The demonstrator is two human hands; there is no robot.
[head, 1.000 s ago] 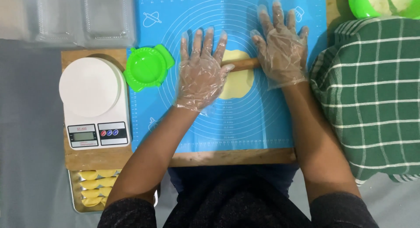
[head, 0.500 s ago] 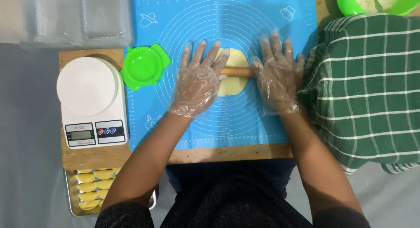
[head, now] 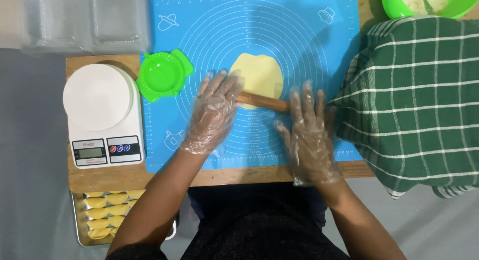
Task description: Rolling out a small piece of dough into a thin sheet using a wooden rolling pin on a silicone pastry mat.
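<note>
A blue silicone mat point(head: 319, 55) printed with concentric rings is laid on a wooden board point(head: 119, 176) on the grey desk point(head: 30, 140). A flattened disc of yellow dough point(head: 259, 73) is located near the centre of the rings, and a wooden rolling pin point(head: 264, 102) is laid across its 6 o'clock edge, touching it. The left hand point(head: 212, 115), covered by a clear plastic glove, is placed flat on the pin's left end with the fingers point(head: 227, 88) spread apart and extended toward 1 o'clock; the grip is not closed around the pin. The right hand point(head: 307, 135), gloved likewise, is held open and flat at 4 o'clock from the dough, its fingertips point(head: 299, 98) at the pin's right end; whether the pin is actually touched there cannot be told. A green dumpling press point(head: 163, 74) is positioned at 9 o'clock from the dough, on the mat's left edge. A white kitchen scale point(head: 102, 115) is set further out at 9 o'clock. A green-and-white checked cloth point(head: 414, 105) is draped at 3 o'clock, a green bowl point(head: 394, 5) at 1 o'clock. A tray point(head: 80, 230) of folded yellow dumplings point(head: 107, 212) is seen at 7 o'clock, and clear plastic containers point(head: 90, 20) at 10 o'clock.
</note>
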